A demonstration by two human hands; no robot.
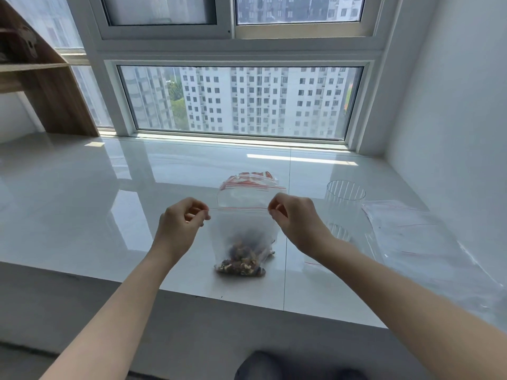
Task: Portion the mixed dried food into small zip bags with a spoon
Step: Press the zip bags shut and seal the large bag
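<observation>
No readable print anywhere. Left hand [179,220] & right hand [295,215] each pinch a top corner of small zip bag [241,229], held upright betw. them; dried mix [241,263] in its bottom, resting on worktop [109,215]. Spare bags [248,182] just behind.

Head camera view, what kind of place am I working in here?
Probably a high-rise flat, at a tiled bay-window ledge used as a worktop. The big sliding window looks out on apartment towers from well above the ground, and a wooden shelf unit stands at the left.
</observation>
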